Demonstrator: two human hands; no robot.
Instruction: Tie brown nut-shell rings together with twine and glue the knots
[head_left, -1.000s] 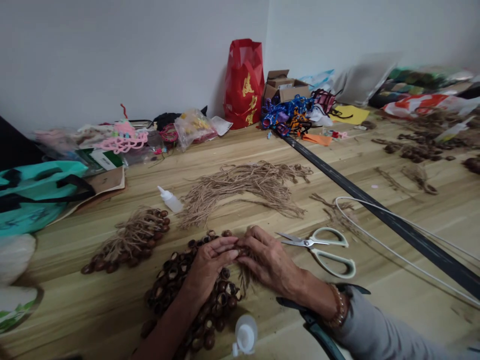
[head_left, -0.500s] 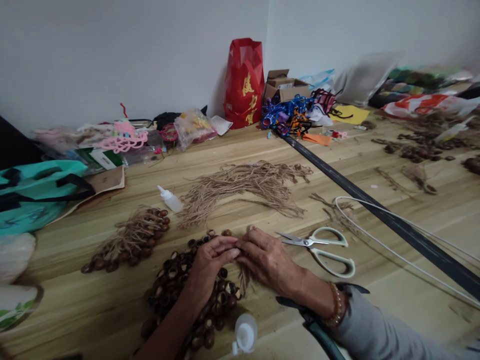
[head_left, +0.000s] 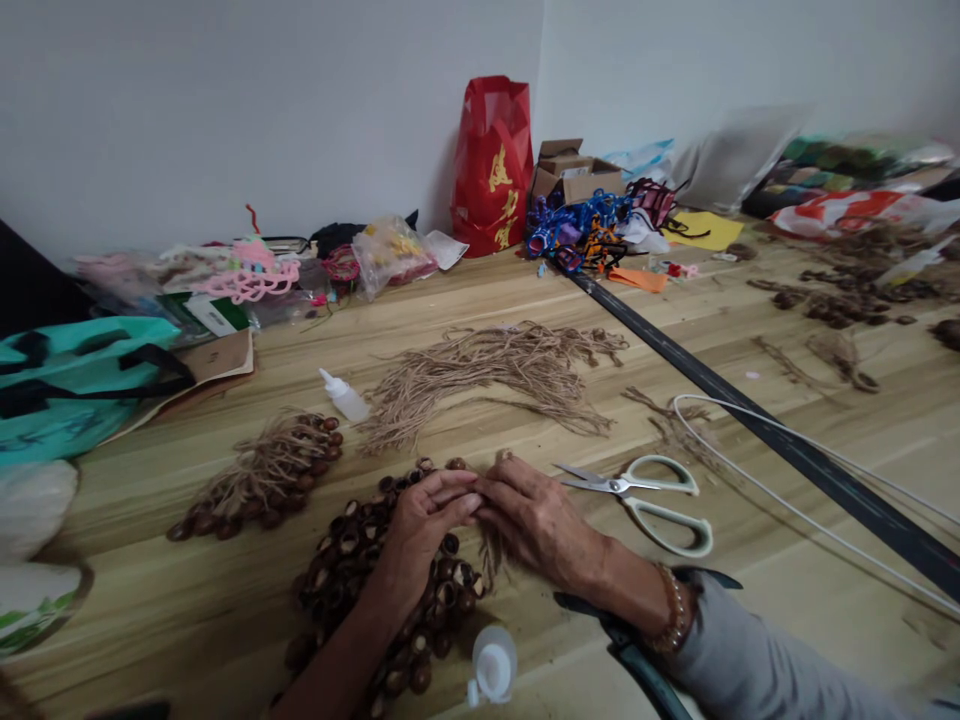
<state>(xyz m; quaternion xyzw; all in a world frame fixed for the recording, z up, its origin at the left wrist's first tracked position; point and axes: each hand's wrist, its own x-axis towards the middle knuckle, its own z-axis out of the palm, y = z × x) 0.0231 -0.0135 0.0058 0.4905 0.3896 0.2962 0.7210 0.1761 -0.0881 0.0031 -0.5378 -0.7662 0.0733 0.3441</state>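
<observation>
My left hand [head_left: 424,530] and my right hand [head_left: 536,520] meet fingertip to fingertip over the table, both closed in a pinch. Whatever lies between the fingers is hidden. Some brown twine strands [head_left: 491,550] show just below my right fingers; whether they are held or lie on the table, I cannot tell. Under and around my left hand spreads a pile of brown nut shells [head_left: 349,545], many with open tops. Right of my right hand lie open scissors [head_left: 619,485] with pale handles. Dark-handled pliers [head_left: 634,650] lie partly beneath my right wrist.
Beyond my hands lies a bundle of cut twine [head_left: 487,380]. Shells tied with twine [head_left: 262,475] and a small white dropper bottle [head_left: 345,395] sit at left. An open clear bottle [head_left: 495,665] stands near the front. A white cord loop [head_left: 795,450] crosses the black strip [head_left: 697,370].
The view has shifted very slightly. Both hands keep the same pinched pose, and nothing on the table has visibly moved.
</observation>
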